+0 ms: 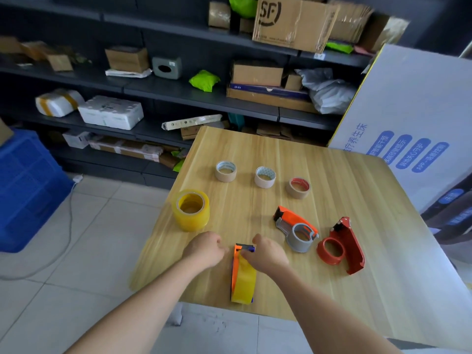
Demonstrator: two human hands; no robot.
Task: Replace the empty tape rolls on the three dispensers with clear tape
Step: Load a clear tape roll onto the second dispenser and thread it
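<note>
Three empty rolls (265, 177) far | two dispensers (296, 227) right | right hand (268, 254) pinches loaded dispenser (242, 275) | left hand (207, 249) unclear

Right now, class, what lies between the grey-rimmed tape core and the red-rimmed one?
Another empty core, standing apart from both; the head view shows it.

The table (357, 180) is pale wood with straight grain streaks. The tape roll (191, 210) is translucent yellow. The near dispenser (241, 274) is orange and blue, its tape yellow; the middle dispenser (293, 221) orange and grey; the right dispenser (345, 241) red. The right core (296, 194) is beige, lined red
</note>
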